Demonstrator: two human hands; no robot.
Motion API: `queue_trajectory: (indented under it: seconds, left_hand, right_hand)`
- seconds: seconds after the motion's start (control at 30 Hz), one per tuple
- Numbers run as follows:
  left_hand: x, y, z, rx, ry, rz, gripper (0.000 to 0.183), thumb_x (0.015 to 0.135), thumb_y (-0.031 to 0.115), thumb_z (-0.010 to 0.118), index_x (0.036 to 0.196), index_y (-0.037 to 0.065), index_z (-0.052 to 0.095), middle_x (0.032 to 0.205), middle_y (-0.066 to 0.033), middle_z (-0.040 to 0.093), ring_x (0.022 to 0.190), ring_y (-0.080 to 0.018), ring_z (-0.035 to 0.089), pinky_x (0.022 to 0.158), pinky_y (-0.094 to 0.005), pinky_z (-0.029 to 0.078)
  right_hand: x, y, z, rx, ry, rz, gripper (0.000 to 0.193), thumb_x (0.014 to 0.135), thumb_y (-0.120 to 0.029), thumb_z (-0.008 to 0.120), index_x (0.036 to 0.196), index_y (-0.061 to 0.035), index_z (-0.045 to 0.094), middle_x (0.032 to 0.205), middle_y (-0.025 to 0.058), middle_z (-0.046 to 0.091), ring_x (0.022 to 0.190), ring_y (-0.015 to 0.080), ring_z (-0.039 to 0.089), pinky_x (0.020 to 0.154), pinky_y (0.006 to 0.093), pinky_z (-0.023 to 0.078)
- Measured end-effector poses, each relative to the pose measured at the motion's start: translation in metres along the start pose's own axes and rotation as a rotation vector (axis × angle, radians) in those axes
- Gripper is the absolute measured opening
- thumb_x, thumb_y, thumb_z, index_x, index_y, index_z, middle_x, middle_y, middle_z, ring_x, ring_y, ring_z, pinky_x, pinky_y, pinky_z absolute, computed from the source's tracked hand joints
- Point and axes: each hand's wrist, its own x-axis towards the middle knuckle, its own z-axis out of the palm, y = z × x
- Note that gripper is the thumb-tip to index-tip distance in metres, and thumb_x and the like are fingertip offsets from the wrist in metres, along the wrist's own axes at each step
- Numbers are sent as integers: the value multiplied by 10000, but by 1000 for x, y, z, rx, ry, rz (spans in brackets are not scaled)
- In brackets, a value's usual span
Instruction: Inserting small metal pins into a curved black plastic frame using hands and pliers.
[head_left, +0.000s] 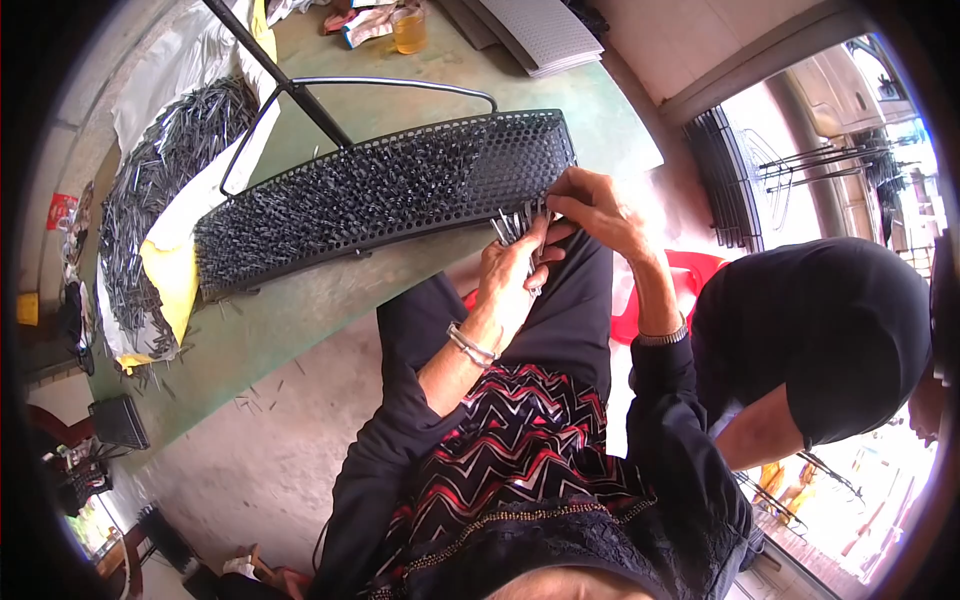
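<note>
My left hand [508, 280] is closed around a bunch of thin grey strips [514, 224], their ends fanning out above the fingers. Beside it, my right hand [606, 212] pinches its thumb and forefinger at the edge of this bunch; what lies between those fingertips is too small to make out. Both hands are just below the right end of a long, curved black perforated panel [520, 165]. Dark strips stand densely in its holes over the left and middle, while bare holes show towards its right end. A black pole with a bent wire brace [400, 82] joins the panel.
At the left, a white and yellow sack [172, 262] holds a heap of loose dark strips [150, 180] on the green table [270, 335]. A cup of amber liquid [409, 30] and stacked grey perforated sheets [535, 40] are at the back. Another person [820, 340] is close on my right.
</note>
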Motion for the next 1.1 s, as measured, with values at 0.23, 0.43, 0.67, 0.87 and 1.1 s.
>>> queue_trajectory:
  seconds: [0.23, 0.43, 0.67, 0.87, 1.1]
  left_hand:
    - [8, -7, -7, -22, -78, 0, 282, 948, 256, 613, 1127, 39, 630, 1056, -124, 703, 747, -120, 665, 443, -176, 349]
    - [8, -9, -7, -50, -61, -33, 286, 951, 253, 609, 1147, 46, 618, 1067, -124, 699, 759, -119, 663, 458, -175, 351]
    - [7, -4, -7, -79, -72, -66, 281, 952, 246, 608, 1154, 50, 613, 960, -137, 707, 635, -82, 605, 437, -179, 340]
    - [7, -5, -5, -36, -73, -26, 277, 943, 260, 624, 1093, 28, 639, 859, -125, 701, 547, -58, 527, 393, -174, 318]
    - [7, -6, -4, 42, -41, 20, 258, 941, 262, 624, 1024, 18, 639, 862, -121, 698, 567, -54, 515, 402, -172, 319]
  right_hand:
    - [26, -14, -7, -177, 707, -187, 94, 915, -91, 585, 958, -8, 584, 783, 81, 657, 588, 106, 566, 551, 268, 462]
    - [62, 18, 2, -373, 775, -288, 96, 894, -117, 597, 933, -30, 588, 824, 133, 662, 705, 248, 630, 652, 368, 491]
    - [68, 13, 8, -654, 693, -257, 77, 871, -171, 617, 925, -118, 628, 908, 139, 600, 778, 318, 635, 681, 425, 504]
    - [50, 20, 12, -608, 667, -185, 175, 851, -204, 673, 989, -98, 690, 880, 125, 606, 795, 254, 595, 734, 365, 483]
    - [-2, -7, 9, -135, 94, 6, 190, 862, -160, 640, 966, -2, 659, 799, 112, 660, 690, 171, 600, 629, 300, 471]
